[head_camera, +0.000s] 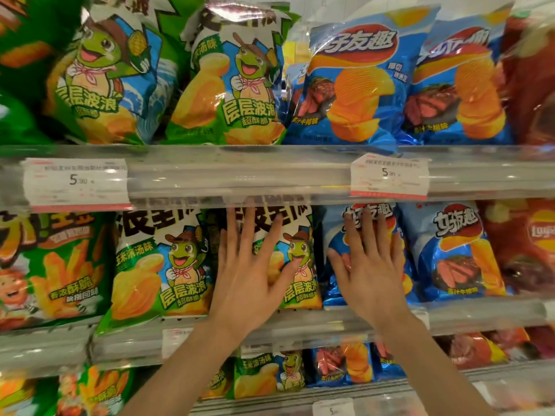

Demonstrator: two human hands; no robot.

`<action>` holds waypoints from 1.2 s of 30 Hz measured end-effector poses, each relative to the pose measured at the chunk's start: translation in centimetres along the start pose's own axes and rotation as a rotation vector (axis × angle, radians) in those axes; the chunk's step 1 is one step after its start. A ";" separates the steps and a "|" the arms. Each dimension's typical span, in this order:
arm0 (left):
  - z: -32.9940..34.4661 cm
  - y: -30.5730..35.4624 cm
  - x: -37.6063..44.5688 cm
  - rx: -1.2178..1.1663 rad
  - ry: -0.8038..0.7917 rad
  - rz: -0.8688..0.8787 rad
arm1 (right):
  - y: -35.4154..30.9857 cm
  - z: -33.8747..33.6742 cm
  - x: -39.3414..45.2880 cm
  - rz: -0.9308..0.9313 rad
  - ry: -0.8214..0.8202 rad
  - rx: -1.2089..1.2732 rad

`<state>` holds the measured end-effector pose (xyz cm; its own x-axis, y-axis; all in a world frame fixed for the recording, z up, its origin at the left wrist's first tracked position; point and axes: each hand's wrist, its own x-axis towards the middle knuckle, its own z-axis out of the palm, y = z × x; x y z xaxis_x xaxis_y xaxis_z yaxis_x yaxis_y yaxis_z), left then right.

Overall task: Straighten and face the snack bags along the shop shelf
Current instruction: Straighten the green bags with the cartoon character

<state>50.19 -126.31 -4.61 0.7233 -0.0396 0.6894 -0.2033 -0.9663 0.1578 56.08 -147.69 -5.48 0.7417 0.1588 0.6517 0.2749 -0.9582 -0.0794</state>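
Pressing two neighbouring bags back on the middle shelf appears to be the step in hand: a squaring-up of fronts rather than a lift or a re-stock. The left hand (252, 274) lies flat with fingers straight and spread wide on the green turtle bag (295, 265), holding nothing. The right hand (371, 265) lies likewise flat, fingers straight and a little closer together, on the blue steak-flavour bag (338, 283) just beside it; no finger curls round either pack. Both bags stand on the middle shelf, their tops tucked behind the clear price rail (240, 175) of the shelf above. The second turtle bag (159, 274) to the left leans, its lower corner hanging over the shelf lip (480, 313), so that row is judged not yet faced. The next move, in my assessment, calls for even, light palm pressure so the air-filled packs seat upright without creasing, then a shift leftward to the leaning bag. The further blue bag (456, 253) on the right looks upright and front-facing.
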 end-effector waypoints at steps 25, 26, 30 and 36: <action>-0.2 0.6 0.1 -0.976 -0.125 -0.557 | -6.4 -1.4 -0.7 0.050 -0.162 0.783; -0.2 0.6 0.2 -0.979 -0.121 -0.558 | -6.2 -1.4 -0.7 0.051 -0.173 0.787; -1.1 0.0 -0.3 -0.928 -0.134 -0.559 | -6.0 -2.0 -0.8 0.060 -0.175 0.856; -3.4 -0.7 -3.4 -0.910 -0.031 -0.539 | -4.7 -3.5 -3.6 0.272 -0.120 1.179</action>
<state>45.64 -124.63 -4.63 0.8789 0.3192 0.3544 -0.2593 -0.3040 0.9167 49.96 -144.59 -4.78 0.8967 0.0670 0.4375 0.4424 -0.1695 -0.8807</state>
